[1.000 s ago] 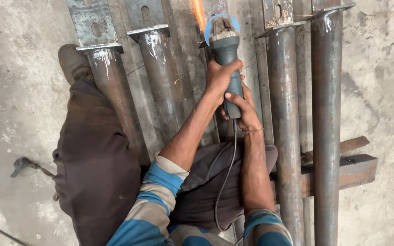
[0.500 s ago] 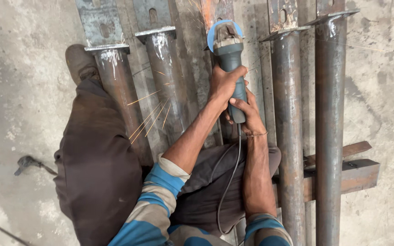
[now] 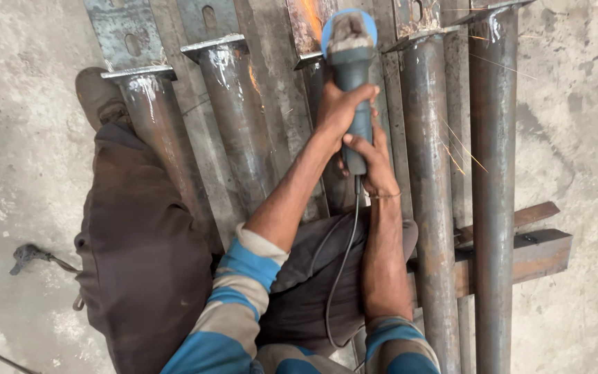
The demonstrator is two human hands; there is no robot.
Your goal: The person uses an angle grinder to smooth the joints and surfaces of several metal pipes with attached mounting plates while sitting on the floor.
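Note:
A blue-grey angle grinder (image 3: 349, 62) points away from me, its disc at the welded end of a steel pipe with an end plate (image 3: 309, 28). Orange sparks fly around the disc and off to the right. My left hand (image 3: 338, 107) grips the grinder's body from the left side. My right hand (image 3: 372, 163) holds the rear of the handle, just below the left hand. The grinder's black cord (image 3: 344, 256) runs back over my lap. Several rusty steel pipes (image 3: 427, 173) with plates welded at their far ends lie side by side under the tool.
My left leg in brown trousers (image 3: 140, 242) lies across the floor beside the leftmost pipe (image 3: 157, 131), shoe (image 3: 98, 97) at the far end. A rectangular steel beam (image 3: 538, 253) supports the pipes at right. A small dark metal tool (image 3: 29, 255) lies on the concrete floor at left.
The view has shifted slightly, the pipes sitting lower in the picture. Sparks that sprayed left over the pipes half a second ago now fly to the right. Both hands stay on the grinder.

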